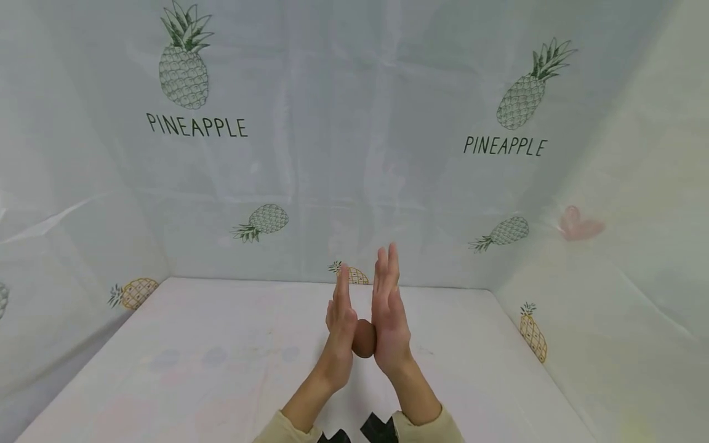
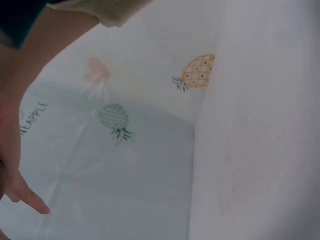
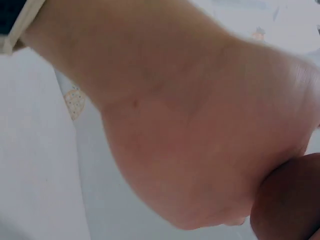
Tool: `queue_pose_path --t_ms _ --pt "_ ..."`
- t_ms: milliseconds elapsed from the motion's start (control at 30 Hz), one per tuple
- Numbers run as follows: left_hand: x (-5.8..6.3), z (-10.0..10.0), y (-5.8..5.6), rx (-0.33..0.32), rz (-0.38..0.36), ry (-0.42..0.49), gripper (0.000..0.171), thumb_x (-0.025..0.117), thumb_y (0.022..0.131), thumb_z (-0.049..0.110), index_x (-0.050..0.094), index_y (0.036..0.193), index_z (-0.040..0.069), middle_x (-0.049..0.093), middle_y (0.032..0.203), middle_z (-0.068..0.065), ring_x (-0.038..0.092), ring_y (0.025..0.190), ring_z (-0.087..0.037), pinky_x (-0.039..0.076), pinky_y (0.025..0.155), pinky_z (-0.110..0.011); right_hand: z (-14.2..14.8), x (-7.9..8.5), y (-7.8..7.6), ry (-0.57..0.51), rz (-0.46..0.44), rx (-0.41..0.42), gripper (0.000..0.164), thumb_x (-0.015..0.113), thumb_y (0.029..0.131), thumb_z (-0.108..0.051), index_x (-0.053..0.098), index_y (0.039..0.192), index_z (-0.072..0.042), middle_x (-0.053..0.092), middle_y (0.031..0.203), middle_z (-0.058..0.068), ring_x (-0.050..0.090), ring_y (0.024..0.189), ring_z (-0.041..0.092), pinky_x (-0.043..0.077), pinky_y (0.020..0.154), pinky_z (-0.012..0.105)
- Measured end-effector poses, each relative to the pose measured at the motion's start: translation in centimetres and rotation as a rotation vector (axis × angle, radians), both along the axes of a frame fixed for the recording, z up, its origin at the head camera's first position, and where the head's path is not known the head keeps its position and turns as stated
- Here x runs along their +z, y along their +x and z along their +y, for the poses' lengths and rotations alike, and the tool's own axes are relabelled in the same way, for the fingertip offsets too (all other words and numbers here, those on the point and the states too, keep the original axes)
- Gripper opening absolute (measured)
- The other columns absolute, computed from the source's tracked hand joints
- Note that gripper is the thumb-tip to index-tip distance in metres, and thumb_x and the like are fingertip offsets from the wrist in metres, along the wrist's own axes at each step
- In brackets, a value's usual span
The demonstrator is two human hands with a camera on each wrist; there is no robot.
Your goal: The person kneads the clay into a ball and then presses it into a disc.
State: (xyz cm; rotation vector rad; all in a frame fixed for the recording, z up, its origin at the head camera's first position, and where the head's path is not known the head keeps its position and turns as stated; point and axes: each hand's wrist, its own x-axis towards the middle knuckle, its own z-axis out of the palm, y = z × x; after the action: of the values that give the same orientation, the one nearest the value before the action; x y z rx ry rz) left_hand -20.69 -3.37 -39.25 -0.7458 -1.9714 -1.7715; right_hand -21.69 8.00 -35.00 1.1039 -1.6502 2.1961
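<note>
A smooth brown ball, slightly egg-shaped, sits between the two palms above the white table. My left hand touches its left side, the fingers straight and pointing up and away. Against the ball's right side lies the palm of my right hand, its fingers also extended. The fingertips of the two hands stand apart. In the right wrist view the brown ball shows at the lower right against the heel of a hand, partly cut off by the frame. The left wrist view catches part of a hand at its left edge.
The white table has faint coloured patches and spreads out below the hands. Behind it hangs a pale sheet printed with pineapples, and similar sheeting closes both sides. Light sleeves with black bands cover the forearms.
</note>
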Motion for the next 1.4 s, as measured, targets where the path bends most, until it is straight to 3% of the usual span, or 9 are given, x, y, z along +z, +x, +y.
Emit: queue_pose_path --t_ms 267,600,800,1067,1200,1400 --pt "0.8 -0.4 0.8 -0.091 -0.029 0.11 0.06 0.009 0.113 0.046 -0.003 0.171 0.04 -0.008 0.178 0.016 -0.015 0.162 -0.014 -0.01 0.12 -0.075 -0.7 -1.0 -0.9 -0.017 -0.077 0.06 0.064 0.01 0.112 -0.047 -0.012 0.17 -0.036 -0.012 0.178 -0.007 -0.018 0.163 0.02 -0.021 0.123 0.062" --pt "1.8 -1.8 0.5 -0.009 -0.021 0.144 0.065 0.014 0.11 0.061 -0.002 0.171 0.042 -0.008 0.177 0.015 -0.016 0.16 -0.017 -0.011 0.118 -0.075 -2.2 -2.3 -0.5 0.092 -0.132 0.138 0.06 0.006 0.113 -0.044 -0.012 0.169 -0.04 -0.013 0.178 -0.005 -0.02 0.163 0.02 -0.021 0.122 0.063" --pt "2.2 -3.3 -0.1 0.025 -0.024 0.187 0.068 0.014 0.109 0.066 -0.004 0.17 0.043 -0.01 0.176 0.018 -0.019 0.159 -0.015 -0.011 0.119 -0.074 -3.0 -2.0 0.5 0.126 -0.083 0.173 0.06 0.006 0.112 -0.041 -0.014 0.169 -0.037 -0.013 0.178 -0.002 -0.018 0.163 0.022 -0.019 0.123 0.065" --pt "1.9 -3.8 -0.8 0.105 -0.073 0.16 0.064 0.011 0.109 0.064 -0.004 0.169 0.047 -0.01 0.175 0.02 -0.021 0.159 -0.018 -0.011 0.118 -0.075 -2.7 -1.1 1.6 0.134 0.02 0.17 0.061 0.006 0.112 -0.042 -0.014 0.169 -0.037 -0.014 0.178 -0.006 -0.02 0.162 0.02 -0.022 0.117 0.072" --pt "1.3 -3.0 -0.8 0.094 -0.055 0.118 0.065 0.01 0.109 0.063 -0.006 0.17 0.043 -0.012 0.176 0.016 -0.023 0.16 -0.021 -0.018 0.119 -0.07 -2.2 -0.6 1.7 0.101 0.075 0.144 0.061 0.005 0.112 -0.039 -0.014 0.17 -0.035 -0.014 0.178 -0.005 -0.021 0.162 0.02 -0.022 0.118 0.069" --pt "0.6 -1.6 -0.5 0.035 -0.004 0.065 0.062 0.012 0.113 0.047 -0.009 0.171 0.035 -0.011 0.177 0.012 -0.019 0.162 -0.024 -0.019 0.12 -0.064 -1.4 0.0 1.4 0.038 0.103 0.076 0.063 0.007 0.111 -0.038 -0.013 0.17 -0.033 -0.014 0.178 -0.005 -0.019 0.163 0.021 -0.022 0.121 0.063"
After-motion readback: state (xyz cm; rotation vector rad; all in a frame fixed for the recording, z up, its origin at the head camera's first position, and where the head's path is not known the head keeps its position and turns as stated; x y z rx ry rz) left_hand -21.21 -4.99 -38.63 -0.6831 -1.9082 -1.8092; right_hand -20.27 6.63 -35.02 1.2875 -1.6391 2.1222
